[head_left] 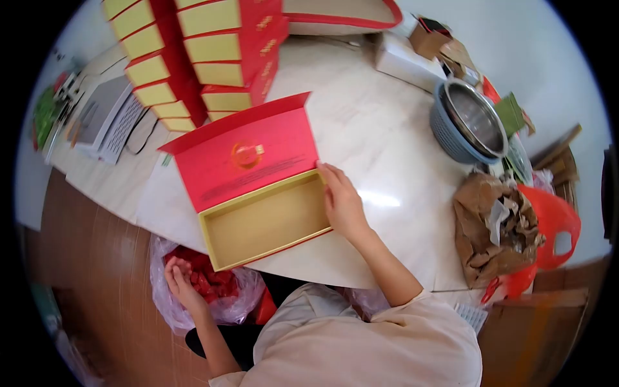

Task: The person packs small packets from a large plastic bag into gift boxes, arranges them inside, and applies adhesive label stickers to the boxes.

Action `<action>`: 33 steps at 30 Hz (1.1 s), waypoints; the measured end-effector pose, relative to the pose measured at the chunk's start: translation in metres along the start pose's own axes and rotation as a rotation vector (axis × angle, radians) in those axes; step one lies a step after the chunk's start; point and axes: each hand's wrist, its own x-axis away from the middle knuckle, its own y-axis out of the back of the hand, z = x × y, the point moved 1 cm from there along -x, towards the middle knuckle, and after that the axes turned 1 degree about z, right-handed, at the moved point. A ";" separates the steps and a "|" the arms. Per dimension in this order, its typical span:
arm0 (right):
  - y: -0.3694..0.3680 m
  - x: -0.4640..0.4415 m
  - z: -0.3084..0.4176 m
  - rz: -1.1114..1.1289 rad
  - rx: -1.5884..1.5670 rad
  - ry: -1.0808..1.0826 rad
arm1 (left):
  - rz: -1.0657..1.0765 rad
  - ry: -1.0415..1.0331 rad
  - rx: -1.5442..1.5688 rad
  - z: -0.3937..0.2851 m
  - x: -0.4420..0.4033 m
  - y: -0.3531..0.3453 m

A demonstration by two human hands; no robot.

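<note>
A red gift box [267, 216] with a gold interior lies open at the table's front edge, its red lid [213, 164] folded back with a round gold emblem and small print inside. The box's tray holds nothing. My right hand [342, 201] grips its right end, fingers over the rim. Below the table edge, my left hand [180, 282] is beside a clear plastic bag [169, 309] of shiny red pieces [216, 284], whose kind I cannot make out. Its fingers are loosely bent and apart, with nothing visible in them.
Tall stacks of red-and-yellow boxes [213, 48] stand behind the open box. On the right are a blue basket with a metal bowl [477, 119], a crumpled brown paper bag [490, 226] and a red plastic bag [558, 226]. A grey-white device [106, 119] sits at the left.
</note>
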 end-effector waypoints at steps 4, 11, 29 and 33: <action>-0.004 -0.009 0.035 -0.160 0.135 0.101 | -0.130 0.033 -0.037 0.019 0.036 0.089; -0.084 0.016 0.181 0.113 -0.465 0.539 | -0.491 0.097 0.022 0.033 0.104 0.184; -0.528 0.178 0.063 1.124 0.010 0.144 | -0.727 0.427 0.193 0.141 0.072 0.284; -0.570 0.177 0.048 1.376 0.417 0.335 | -0.457 0.431 0.099 0.178 -0.010 0.281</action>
